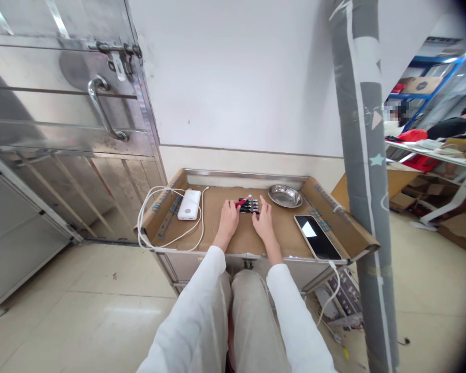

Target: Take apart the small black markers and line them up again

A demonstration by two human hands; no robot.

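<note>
Several slim black sticks with silvery ends lie side by side on the cardboard-lined tabletop, between my two hands. My left hand is closed, with a slim red stick-like object pinched at its fingertips over the left end of the row. What the red object is exactly is too small to tell. On the other side, my right hand has its thumb and fingers apart around the right end of the row, its thumb close to the sticks. I see nothing held in it.
A white power bank with a looped white cable lies at the left. Right of my hands are a round metal dish and a phone. Raised cardboard edges flank the tabletop. A tall grey wrapped pole stands at the right.
</note>
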